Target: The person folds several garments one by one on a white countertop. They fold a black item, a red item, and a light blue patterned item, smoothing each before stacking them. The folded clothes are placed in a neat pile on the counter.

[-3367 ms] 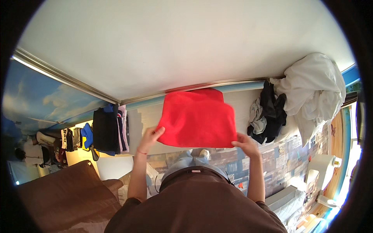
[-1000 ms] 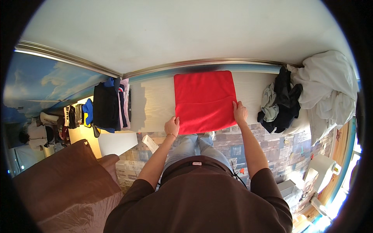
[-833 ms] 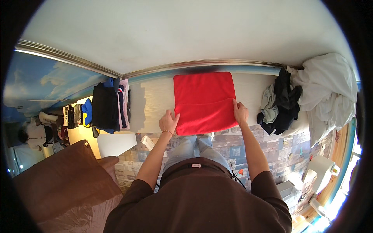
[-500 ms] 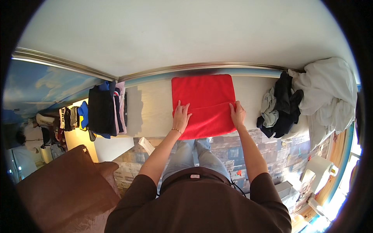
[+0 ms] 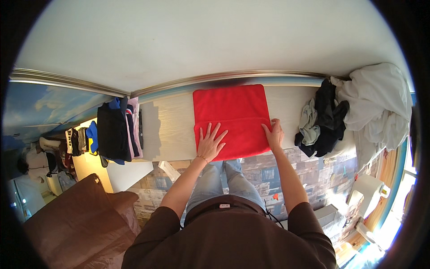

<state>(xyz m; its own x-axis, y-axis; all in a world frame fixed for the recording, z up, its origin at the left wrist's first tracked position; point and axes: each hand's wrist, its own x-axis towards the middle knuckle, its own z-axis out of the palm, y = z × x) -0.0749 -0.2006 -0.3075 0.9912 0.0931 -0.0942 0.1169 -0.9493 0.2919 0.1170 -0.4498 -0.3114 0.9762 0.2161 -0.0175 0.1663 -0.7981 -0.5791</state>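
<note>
A red folded cloth (image 5: pixel 233 105) lies nearly square on a pale wooden bench top, with a fold line running across its middle. My left hand (image 5: pixel 209 142) rests flat on the nearer left part of the cloth, fingers spread. At the cloth's right edge is my right hand (image 5: pixel 275 136); its thumb touches the red fabric while the bent fingers sit just beyond the edge. Thumb and fingers look apart there, and no fabric shows gripped between them.
Folded clothes (image 5: pixel 114 130) stand stacked on the left. To the right lie a heap of dark and grey-green garments (image 5: pixel 329 114) and a bunched white fabric (image 5: pixel 376 105). A brown leather-like chair (image 5: pixel 80 219) is near left. A wall (image 5: pixel 215 40) rises behind the bench.
My left hand has flattened and spread on the cloth, slightly nearer to me. My right hand has shifted to the cloth's right edge, its thumb and fingers parting.
</note>
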